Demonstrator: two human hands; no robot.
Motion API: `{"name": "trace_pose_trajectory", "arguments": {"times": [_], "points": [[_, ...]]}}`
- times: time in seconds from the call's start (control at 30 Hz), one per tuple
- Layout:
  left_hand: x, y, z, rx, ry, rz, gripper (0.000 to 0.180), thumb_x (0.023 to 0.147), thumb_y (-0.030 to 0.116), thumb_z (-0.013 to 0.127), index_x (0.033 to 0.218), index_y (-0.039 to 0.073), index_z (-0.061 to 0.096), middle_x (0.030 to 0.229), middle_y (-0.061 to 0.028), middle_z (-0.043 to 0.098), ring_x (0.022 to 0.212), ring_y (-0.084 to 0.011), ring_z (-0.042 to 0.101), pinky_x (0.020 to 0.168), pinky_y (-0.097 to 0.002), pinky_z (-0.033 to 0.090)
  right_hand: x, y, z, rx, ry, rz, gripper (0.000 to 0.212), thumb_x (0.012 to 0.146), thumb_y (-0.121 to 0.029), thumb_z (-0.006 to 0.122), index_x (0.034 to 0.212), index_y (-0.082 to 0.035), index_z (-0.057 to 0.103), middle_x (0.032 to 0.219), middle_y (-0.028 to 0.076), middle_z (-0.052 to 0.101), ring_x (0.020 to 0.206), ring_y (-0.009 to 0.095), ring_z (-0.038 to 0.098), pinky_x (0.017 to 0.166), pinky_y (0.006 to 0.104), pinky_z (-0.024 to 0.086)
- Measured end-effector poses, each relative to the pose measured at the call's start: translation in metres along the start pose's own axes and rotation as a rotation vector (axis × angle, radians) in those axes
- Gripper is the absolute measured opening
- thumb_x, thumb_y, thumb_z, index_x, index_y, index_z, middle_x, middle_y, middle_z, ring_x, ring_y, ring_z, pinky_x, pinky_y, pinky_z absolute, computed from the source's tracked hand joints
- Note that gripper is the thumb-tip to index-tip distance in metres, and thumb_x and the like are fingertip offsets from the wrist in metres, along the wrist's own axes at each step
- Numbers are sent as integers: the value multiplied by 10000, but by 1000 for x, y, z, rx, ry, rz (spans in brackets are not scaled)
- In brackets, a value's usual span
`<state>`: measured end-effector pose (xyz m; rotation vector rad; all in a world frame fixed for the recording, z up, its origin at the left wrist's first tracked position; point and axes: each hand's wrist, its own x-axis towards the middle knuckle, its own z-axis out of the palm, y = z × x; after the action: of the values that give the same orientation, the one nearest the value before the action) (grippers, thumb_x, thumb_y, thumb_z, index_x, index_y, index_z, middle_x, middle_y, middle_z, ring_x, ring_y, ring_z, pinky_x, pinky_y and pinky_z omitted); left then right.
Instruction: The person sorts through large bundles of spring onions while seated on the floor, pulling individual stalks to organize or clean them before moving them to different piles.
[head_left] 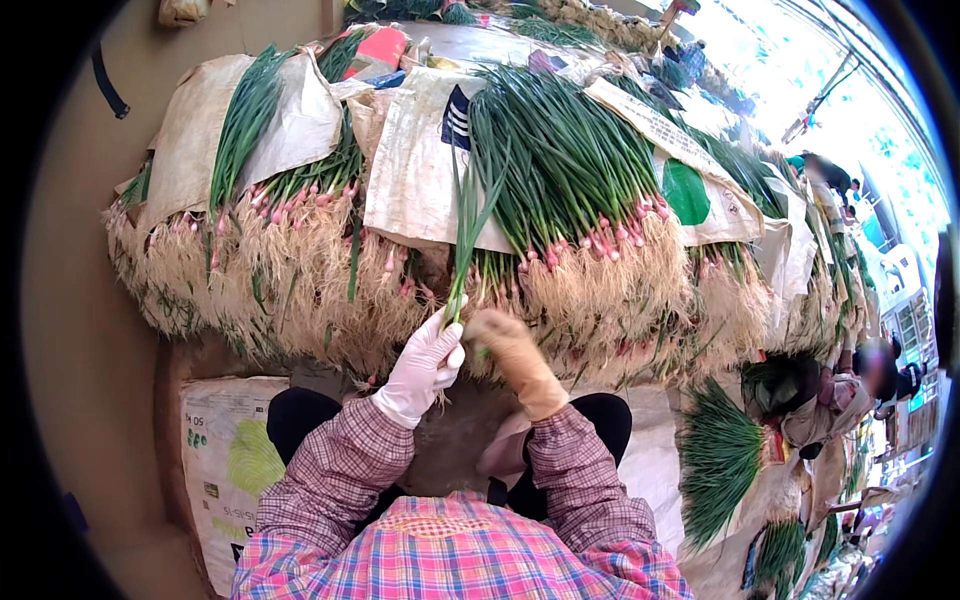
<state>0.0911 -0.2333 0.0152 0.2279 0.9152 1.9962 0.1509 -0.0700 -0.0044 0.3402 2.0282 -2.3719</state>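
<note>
My left hand (420, 368), in a white glove, is closed around the lower ends of a few spring onions (467, 235). Their green leaves point up and away from me. Close beside it on the right is my right hand (515, 358) in a tan glove, its fingers smeared by motion near the stems' root ends. Whether it grips anything cannot be made out. Just beyond both hands lies a large bundle of spring onions (570, 165) with pink bulbs and long pale roots (615, 290) hanging toward me.
A long heap of rooted spring onions (290, 250) stretches across in front, partly covered by pale sacks (405, 185). More bunches (718, 462) lie on sheeting at the right, near a seated person (825, 405). A printed sack (235, 450) lies at my left.
</note>
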Motion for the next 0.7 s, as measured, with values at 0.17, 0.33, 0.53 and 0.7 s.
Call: {"name": "trace_pose_trajectory", "arguments": {"times": [0.17,0.33,0.53,0.7], "points": [[-1,10,-2,22,26,237,345,938,143,518,1271,65,475,584,37,460,396,-23,339,348,-163,246,-20,-27,16,-585,-129,163,297,831,-265,664,1069,-89,638,939,99,647,765,200,622,692,291,514],[8,11,3,38,114,339,236,950,167,497,1100,6,583,560,32,473,419,-39,381,375,-179,292,30,-58,-16,-1598,925,-357,223,836,-274,638,811,-60,580,737,101,609,559,225,602,489,334,481],[27,-9,1,190,187,78,294,946,225,521,1142,21,602,714,31,593,514,-50,473,421,-170,338,0,-30,12,-1505,877,-394,192,842,-271,620,769,-105,558,663,68,574,476,243,562,446,366,440],[26,-22,-16,113,178,9,209,930,186,532,1048,31,607,762,18,605,529,-32,512,394,-141,320,-31,-14,37,-768,578,-471,220,806,-202,689,952,-49,629,800,82,648,631,151,619,559,272,487]]}}
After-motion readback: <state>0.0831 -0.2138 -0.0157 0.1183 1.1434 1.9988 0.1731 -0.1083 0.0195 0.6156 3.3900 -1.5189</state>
